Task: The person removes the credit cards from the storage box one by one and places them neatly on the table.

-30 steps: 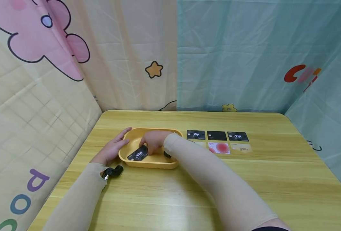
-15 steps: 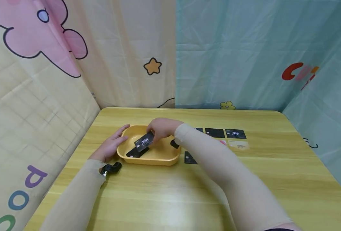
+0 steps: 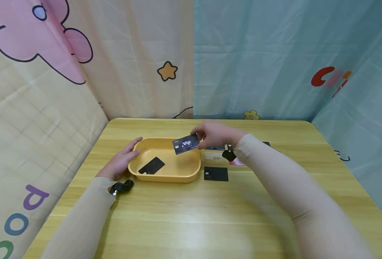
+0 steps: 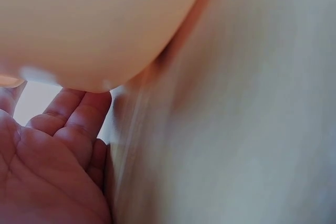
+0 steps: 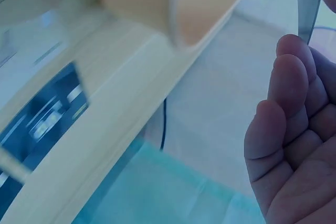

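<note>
My right hand [image 3: 215,133] pinches a black VIP card [image 3: 182,144] by its right end, raised over the right part of a yellow plastic tray [image 3: 165,178]. In the right wrist view the card [image 5: 307,11] shows as a thin strip above the bent fingers. One black card [image 3: 152,166] lies at the tray's left front. My left hand [image 3: 121,162] rests against the tray's left end, thumb at the rim. Its fingers [image 4: 86,114] lie fairly straight along the outer wall in the left wrist view.
Right of the tray a black VIP card [image 3: 216,174] lies alone in front. Behind it a cream card [image 3: 213,157] and others lie in rows, partly hidden by the right hand and forearm. Curtains hang behind the wooden table [image 3: 184,216]. A black device [image 3: 123,186] sits at the left wrist.
My right hand has lifted a VIP card from inside the tray and moved right with it, uncovering another black card in the tray. The left hand stays at the tray's end.
</note>
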Available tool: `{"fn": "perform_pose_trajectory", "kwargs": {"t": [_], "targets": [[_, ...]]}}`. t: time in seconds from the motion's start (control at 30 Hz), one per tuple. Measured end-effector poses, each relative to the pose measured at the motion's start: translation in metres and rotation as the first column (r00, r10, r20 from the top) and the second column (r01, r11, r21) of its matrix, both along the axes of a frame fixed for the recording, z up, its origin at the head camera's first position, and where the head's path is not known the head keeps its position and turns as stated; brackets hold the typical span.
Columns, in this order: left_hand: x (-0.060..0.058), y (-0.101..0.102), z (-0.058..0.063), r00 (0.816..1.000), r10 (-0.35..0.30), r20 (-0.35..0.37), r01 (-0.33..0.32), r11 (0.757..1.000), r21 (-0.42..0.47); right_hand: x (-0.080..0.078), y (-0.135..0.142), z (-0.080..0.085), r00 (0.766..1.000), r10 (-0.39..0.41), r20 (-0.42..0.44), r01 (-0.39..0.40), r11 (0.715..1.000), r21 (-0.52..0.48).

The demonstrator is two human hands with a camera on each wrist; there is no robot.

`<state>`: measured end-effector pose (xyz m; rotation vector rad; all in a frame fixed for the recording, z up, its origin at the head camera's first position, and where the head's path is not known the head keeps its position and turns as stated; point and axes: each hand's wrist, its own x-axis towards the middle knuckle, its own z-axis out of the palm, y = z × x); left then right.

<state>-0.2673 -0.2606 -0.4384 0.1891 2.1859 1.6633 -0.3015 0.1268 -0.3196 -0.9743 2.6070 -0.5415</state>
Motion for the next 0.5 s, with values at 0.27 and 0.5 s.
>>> {"fn": "perform_pose_trajectory", "kwargs": {"t": [0.27,0.5], "targets": [[0.001,-0.001,0.004,1.0,-0.004,0.008,0.004,1.0,-0.002,0.02,0.077,-0.012,0.995,-0.097,0.024,0.098,0.994,-0.054],[0.002,0.002,0.005,1.0,-0.019,0.0,0.019,1.0,-0.013,0.043,0.118,-0.026,0.982,-0.181,0.051,0.182,0.983,-0.016]]}}
